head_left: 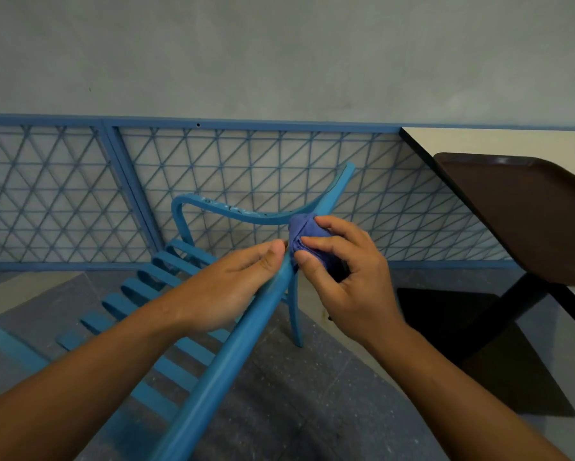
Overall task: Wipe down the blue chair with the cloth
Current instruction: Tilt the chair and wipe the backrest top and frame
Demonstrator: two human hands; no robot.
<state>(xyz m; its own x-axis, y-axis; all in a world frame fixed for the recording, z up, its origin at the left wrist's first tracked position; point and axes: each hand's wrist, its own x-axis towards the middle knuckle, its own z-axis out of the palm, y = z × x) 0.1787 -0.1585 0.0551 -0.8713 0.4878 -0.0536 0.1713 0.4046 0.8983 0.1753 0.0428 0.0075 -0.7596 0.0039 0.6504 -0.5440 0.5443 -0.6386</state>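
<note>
The blue chair (pixel 233 347) stands below me, its slatted seat to the left and a long curved rail running from the bottom of the view up to the far right. My right hand (pixel 342 277) grips a bunched dark blue cloth (pixel 307 232) against that rail, near where the armrest joins it. My left hand (pixel 233 287) lies over the rail just left of the cloth, fingers extended and thumb close to the cloth. The fingers' undersides are hidden behind the rail.
A blue metal lattice fence (pixel 80 191) runs across behind the chair, with a grey wall above it. A white-topped table (pixel 499 141) carrying a dark brown tray (pixel 519 207) stands at the right on a black leg. The floor is grey speckled stone.
</note>
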